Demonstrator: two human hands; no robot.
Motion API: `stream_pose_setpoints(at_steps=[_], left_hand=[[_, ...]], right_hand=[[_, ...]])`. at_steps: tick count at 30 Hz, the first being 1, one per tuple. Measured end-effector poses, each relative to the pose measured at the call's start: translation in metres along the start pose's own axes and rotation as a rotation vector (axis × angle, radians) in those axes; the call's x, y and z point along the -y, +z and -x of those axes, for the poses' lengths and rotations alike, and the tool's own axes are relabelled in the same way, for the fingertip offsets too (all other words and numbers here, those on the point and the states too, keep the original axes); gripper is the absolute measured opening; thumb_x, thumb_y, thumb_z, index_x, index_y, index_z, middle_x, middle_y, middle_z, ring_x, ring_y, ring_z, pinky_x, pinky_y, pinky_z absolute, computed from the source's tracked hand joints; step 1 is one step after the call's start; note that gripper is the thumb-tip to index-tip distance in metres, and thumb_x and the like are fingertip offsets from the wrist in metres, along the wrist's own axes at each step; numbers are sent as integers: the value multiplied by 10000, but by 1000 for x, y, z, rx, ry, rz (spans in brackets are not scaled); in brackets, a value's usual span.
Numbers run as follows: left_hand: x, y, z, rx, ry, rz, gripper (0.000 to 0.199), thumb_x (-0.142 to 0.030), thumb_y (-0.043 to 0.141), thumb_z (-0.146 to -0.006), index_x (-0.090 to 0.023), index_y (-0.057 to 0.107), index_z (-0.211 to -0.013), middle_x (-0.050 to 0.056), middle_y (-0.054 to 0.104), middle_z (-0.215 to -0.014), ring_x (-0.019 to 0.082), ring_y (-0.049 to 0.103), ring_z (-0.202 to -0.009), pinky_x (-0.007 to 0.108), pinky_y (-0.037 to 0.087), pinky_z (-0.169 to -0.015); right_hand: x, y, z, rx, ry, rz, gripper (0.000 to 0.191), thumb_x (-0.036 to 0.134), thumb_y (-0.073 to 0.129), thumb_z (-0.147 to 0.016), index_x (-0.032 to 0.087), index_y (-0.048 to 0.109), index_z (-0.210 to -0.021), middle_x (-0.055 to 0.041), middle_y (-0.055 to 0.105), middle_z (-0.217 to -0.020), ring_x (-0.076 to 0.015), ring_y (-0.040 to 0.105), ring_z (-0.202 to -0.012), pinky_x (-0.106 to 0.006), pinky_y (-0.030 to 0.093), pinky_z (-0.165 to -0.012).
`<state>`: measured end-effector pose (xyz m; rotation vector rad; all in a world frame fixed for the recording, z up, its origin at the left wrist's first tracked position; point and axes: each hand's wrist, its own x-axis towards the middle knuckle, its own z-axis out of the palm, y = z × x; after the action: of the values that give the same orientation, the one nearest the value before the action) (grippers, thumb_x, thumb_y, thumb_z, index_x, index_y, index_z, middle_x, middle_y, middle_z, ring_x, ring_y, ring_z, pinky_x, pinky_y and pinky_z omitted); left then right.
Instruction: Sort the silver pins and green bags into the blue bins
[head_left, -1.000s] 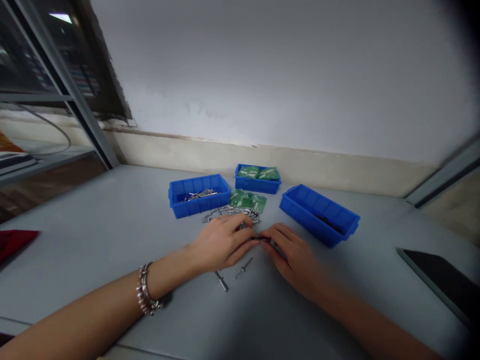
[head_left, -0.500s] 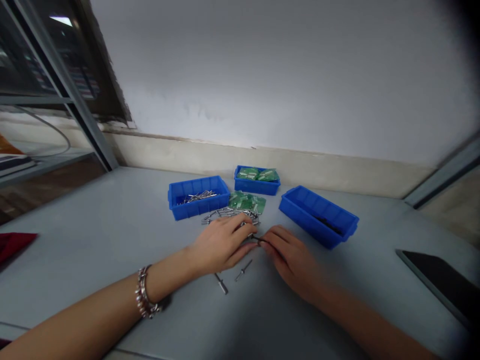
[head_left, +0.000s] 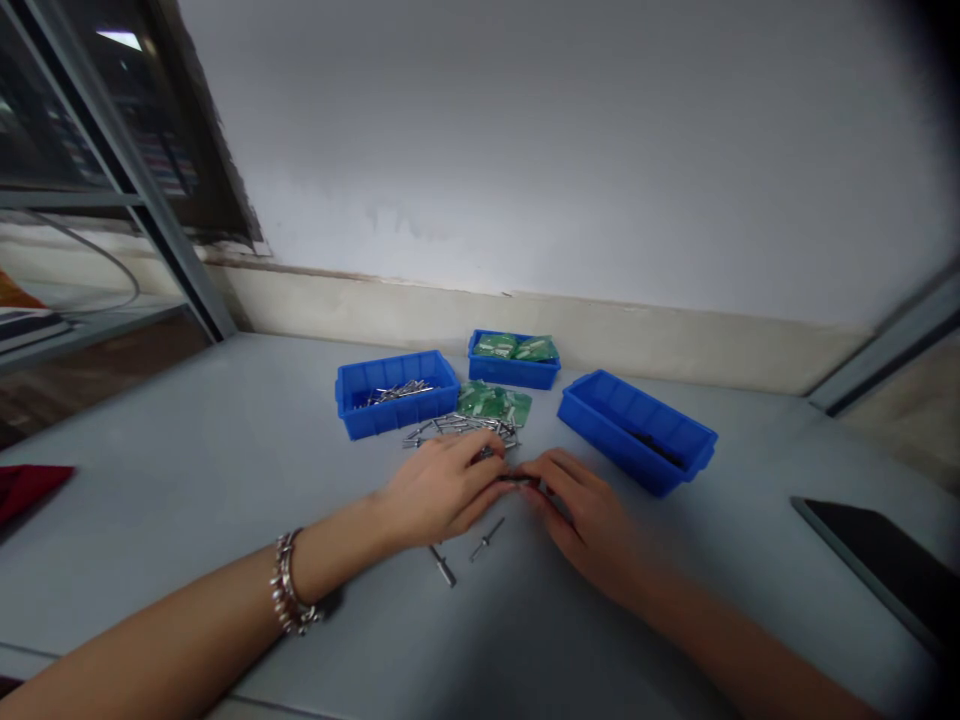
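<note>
The left hand [head_left: 442, 487], palm down, curls with thumb and finger nearly closed on one small dark piece [head_left: 519, 479]; two loose metal pins [head_left: 444, 568] lie nearer the wearer. The piece sits between both hands' fingertips (its far details are hidden). The right hand [head_left: 589, 510], angled inward, pinches its other end, fingers bent. Right of that stands one blue bin [head_left: 611, 437].

glossy blue plastic bins [head_left: 397, 395], shiny metal rivets [head_left: 465, 425], smooth matt grey tabletop [head_left: 225, 450], beaded metallic bracelet [head_left: 285, 585]
</note>
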<state>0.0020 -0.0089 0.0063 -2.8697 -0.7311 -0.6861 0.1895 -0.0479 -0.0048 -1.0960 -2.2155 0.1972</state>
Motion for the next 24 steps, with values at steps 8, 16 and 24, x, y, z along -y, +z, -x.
stream_pose_setpoints(at_steps=[8, 16, 24], left_hand=[[-1, 0, 0, 30, -38, 26, 269, -304, 323, -896, -144, 522, -982, 93, 506, -988, 184, 532, -834, 315, 459, -693], [0, 1, 1, 5, -9, 8, 253, -259, 316, -893, -150, 541, -928, 89, 519, -964, 176, 537, -776, 311, 463, -651], [0, 0, 0, 9, -9, 24, 285, -288, 300, -904, -145, 543, -948, 89, 522, -953, 180, 530, -781, 313, 466, -652]], right_hand=[[0, -1, -1, 6, -12, 20, 181, 171, 364, -881, 186, 537, -830, -53, 548, -798, -186, 501, -774, -337, 449, -670], [0, 0, -1, 16, 1, 26, 200, 200, 353, -890, 187, 543, -830, -49, 547, -802, -186, 507, -787, -337, 442, -684], [-2, 0, 2, 4, 19, -4, 149, 228, 404, -879, 188, 516, -970, -63, 558, -881, -191, 514, -849, -345, 436, -722]])
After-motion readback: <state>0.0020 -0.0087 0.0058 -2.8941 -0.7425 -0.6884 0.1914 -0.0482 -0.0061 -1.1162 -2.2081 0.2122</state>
